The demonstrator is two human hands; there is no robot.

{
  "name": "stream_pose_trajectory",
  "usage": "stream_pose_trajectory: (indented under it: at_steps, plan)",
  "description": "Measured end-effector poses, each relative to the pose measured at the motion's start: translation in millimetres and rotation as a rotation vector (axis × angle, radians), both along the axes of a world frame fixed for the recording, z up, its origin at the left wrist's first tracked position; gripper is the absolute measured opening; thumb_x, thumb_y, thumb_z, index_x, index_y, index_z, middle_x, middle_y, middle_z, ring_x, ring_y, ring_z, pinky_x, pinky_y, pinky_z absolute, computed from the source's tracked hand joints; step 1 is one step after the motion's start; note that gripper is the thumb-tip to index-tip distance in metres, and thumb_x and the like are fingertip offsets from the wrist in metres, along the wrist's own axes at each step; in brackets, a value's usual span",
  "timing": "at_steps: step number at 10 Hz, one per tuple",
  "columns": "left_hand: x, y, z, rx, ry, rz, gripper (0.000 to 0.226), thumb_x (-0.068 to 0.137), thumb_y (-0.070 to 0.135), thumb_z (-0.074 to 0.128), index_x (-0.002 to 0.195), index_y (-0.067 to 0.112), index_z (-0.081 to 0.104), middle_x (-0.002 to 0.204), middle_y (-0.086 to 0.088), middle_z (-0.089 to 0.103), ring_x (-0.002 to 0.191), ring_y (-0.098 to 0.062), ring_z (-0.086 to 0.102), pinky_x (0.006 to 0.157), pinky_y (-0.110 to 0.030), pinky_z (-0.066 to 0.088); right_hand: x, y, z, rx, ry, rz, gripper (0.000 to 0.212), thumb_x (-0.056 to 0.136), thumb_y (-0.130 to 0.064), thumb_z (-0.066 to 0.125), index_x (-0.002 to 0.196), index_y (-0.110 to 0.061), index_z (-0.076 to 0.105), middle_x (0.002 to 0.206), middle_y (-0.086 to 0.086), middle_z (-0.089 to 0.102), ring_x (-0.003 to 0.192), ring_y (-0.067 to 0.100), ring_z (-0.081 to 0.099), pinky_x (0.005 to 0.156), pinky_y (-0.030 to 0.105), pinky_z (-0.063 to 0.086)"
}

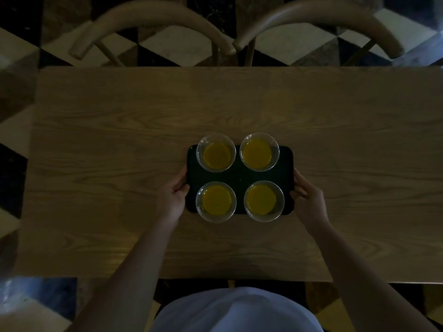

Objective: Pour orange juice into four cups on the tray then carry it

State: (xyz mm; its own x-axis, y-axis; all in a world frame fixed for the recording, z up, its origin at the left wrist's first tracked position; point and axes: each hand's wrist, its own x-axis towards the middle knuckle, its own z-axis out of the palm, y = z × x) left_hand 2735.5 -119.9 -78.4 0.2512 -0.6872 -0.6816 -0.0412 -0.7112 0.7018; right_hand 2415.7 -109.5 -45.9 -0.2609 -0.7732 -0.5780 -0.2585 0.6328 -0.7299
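Head view: a dark rectangular tray sits mid-table, nearer the wooden table's near edge, carrying four clear plastic cups of orange juice (all filled). Left hand and right hand grip its short edges.

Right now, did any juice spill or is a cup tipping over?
Nothing stands out. All four cups stand upright on the dark tray, juice inside them, no puddle visible. The left hand and right hand hold the tray's sides.

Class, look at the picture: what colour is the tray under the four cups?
Black, or very dark; the tray shows best in the head view.
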Motion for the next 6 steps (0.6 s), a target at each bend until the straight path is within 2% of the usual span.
stream_pose_trajectory:
  at_steps: [1, 2, 3, 4, 5, 6]
  plan:
    - [3.5, -4.5, -0.5, 0.022, 0.019, 0.016, 0.055, 0.096, -0.001, 0.056, 0.128, 0.044, 0.062, 0.135, 0.011, 0.064, 0.122, -0.011, 0.06, 0.107, -0.042, 0.048, 0.4, -0.1, 3.4, 0.011, 0.004, -0.01, 0.075, 0.084, 0.018, 0.041, 0.143, -0.028, 0.05, 0.103, -0.016, 0.07, 0.074, -0.01, 0.066, 0.064, 0.009, 0.049]
    - [7.9, -9.2, 3.9, 0.048, 0.017, -0.025, 0.055, 0.092, 0.0, 0.061, 0.124, 0.045, 0.063, 0.14, 0.002, 0.061, 0.126, -0.021, 0.058, 0.107, -0.049, 0.047, 1.0, 0.8, 4.9, 0.005, 0.025, -0.008, 0.076, 0.086, 0.016, 0.043, 0.139, -0.039, 0.048, 0.098, -0.014, 0.072, 0.069, -0.007, 0.065, 0.062, 0.013, 0.049]
    - [8.7, -11.2, 9.9, 0.031, -0.09, -0.093, 0.053, 0.091, 0.003, 0.065, 0.135, 0.031, 0.06, 0.141, -0.002, 0.059, 0.129, -0.025, 0.055, 0.108, -0.047, 0.046, 3.6, 2.7, 9.9, 0.004, 0.088, -0.002, 0.072, 0.086, 0.013, 0.045, 0.137, -0.037, 0.054, 0.099, -0.012, 0.073, 0.07, -0.003, 0.065, 0.064, 0.017, 0.051]
    - [3.4, -7.7, 19.6, 0.018, -0.228, -0.194, 0.05, 0.094, 0.01, 0.063, 0.14, 0.025, 0.055, 0.125, -0.006, 0.067, 0.109, -0.023, 0.065, 0.093, -0.038, 0.055, 6.1, 10.8, 19.0, 0.052, 0.174, 0.027, 0.055, 0.086, 0.005, 0.047, 0.124, -0.029, 0.068, 0.099, -0.004, 0.073, 0.087, 0.012, 0.067, 0.06, 0.019, 0.046]
    - [0.1, 9.6, 24.3, 0.015, -0.288, -0.219, 0.045, 0.096, 0.017, 0.059, 0.141, 0.022, 0.055, 0.121, -0.014, 0.069, 0.106, -0.03, 0.068, 0.09, -0.043, 0.057, 10.2, 30.1, 39.0, 0.072, 0.28, 0.141, 0.039, 0.09, -0.005, 0.048, 0.114, -0.029, 0.068, 0.094, -0.003, 0.067, 0.093, 0.02, 0.064, 0.061, 0.022, 0.04]
    - [-5.5, 33.8, 23.4, 0.055, -0.394, -0.187, 0.047, 0.097, 0.02, 0.057, 0.143, 0.025, 0.051, 0.135, -0.009, 0.062, 0.109, -0.027, 0.066, 0.091, -0.04, 0.056, 10.2, 54.1, 47.2, 0.09, 0.305, 0.148, 0.038, 0.097, -0.011, 0.049, 0.134, -0.012, 0.056, 0.113, 0.013, 0.065, 0.096, 0.026, 0.058, 0.077, 0.028, 0.042]
